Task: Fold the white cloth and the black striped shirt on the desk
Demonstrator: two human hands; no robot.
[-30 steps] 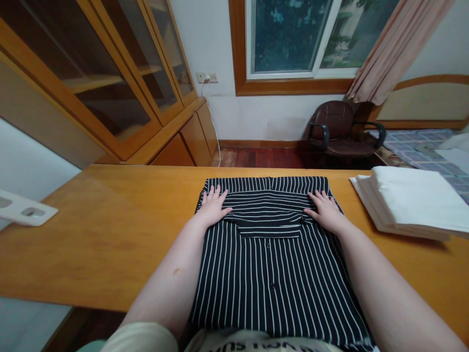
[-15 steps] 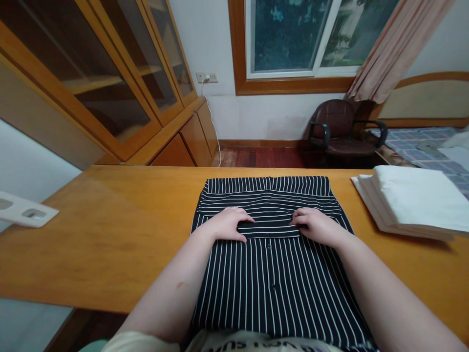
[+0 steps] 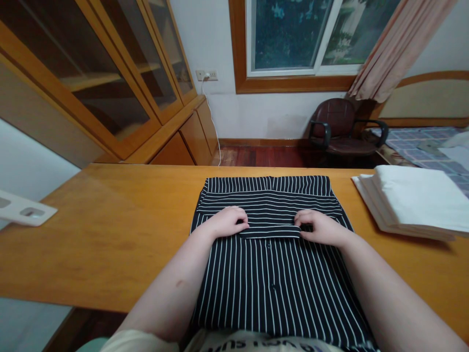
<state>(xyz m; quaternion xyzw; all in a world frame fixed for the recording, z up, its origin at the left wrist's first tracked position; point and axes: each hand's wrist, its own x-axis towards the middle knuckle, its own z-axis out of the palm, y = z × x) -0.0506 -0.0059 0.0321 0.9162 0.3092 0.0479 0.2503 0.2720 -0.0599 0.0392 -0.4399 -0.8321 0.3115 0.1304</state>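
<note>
A black shirt with white stripes [image 3: 256,283] lies flat in front of me, its buttons running down the middle. Its far part is folded over, and a narrow band with crosswise stripes [image 3: 271,231] crosses its upper middle. My left hand [image 3: 229,221] is closed in a pinch at the left end of this band. At the opposite end, the thumb and fingers of my right hand [image 3: 318,227] pinch the band's fabric. Both wrists rest over the shirt's sides.
The shirt lies on a wooden table [image 3: 110,234]. A stack of folded white cloths [image 3: 417,200] sits at the right. A white slotted object [image 3: 32,214] juts in at the left edge. Beyond the table stand a glass-door cabinet [image 3: 146,122] and a brown armchair [image 3: 335,124].
The fingers of both hands have closed from a looser, spread pose into pinches at the ends of the band. The shirt has stayed in place.
</note>
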